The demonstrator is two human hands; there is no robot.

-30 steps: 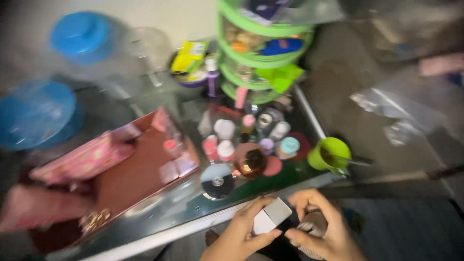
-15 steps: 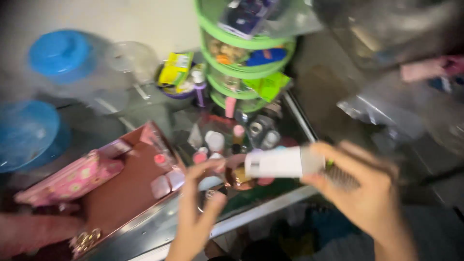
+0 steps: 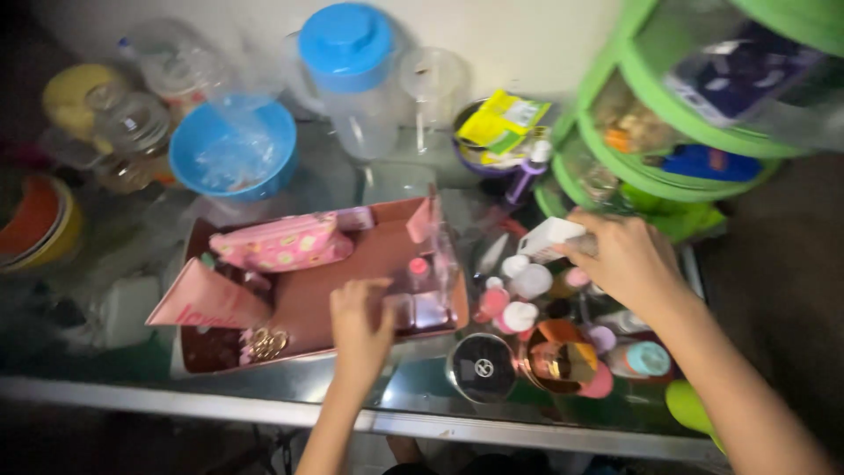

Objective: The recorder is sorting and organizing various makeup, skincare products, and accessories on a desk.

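On the crowded glass shelf (image 3: pixel 369 387), right hand (image 3: pixel 626 260) grips a white box (image 3: pixel 549 237); left hand (image 3: pixel 360 324) rests released on the tray edge (image 3: pixel 308 356).

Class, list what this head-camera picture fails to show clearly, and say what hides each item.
- White rectangular box: its far end is covered by the right hand.
- Green tiered plastic rack: cut by the top and right edges.
- Left hand on the brown tray: fingertips blurred.

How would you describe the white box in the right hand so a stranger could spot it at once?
Start at the green tiered rack on the right. Just below its lowest tier, the right hand holds a small white box over a cluster of little pots. It alone is rectangular and plain white; the pots are round and pink-capped.
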